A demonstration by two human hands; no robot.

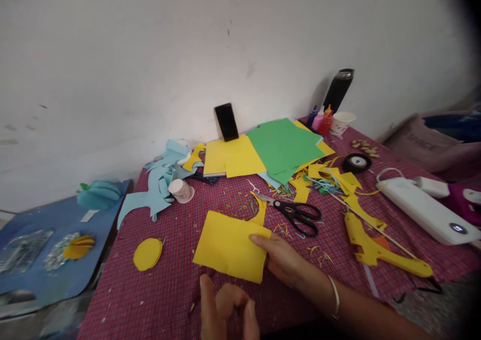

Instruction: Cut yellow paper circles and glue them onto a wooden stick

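My right hand (280, 257) comes in from the lower right and is closed on a rectangular sheet of yellow paper (229, 249), thumb on top and the other fingers mostly hidden beneath. At the bottom middle is my left hand (227, 312), just below the paper's near edge. Its fingers are apart, one stretched out and others bent, with nothing in them. Black-handled scissors (296, 214) lie beyond the right hand, beside a curved yellow scrap (260, 212). To the left rests a small stack of round yellow paper pieces (148, 254).
Blue paper scraps (160, 182) and a paper cup (181, 190) are at the left back. Behind lie green sheets (285, 147) and a phone (226, 122) against the wall. Rightward are a yellow glue gun (387, 257), black tape (356, 163), a white power bank (424, 209) and a bottle (338, 90).
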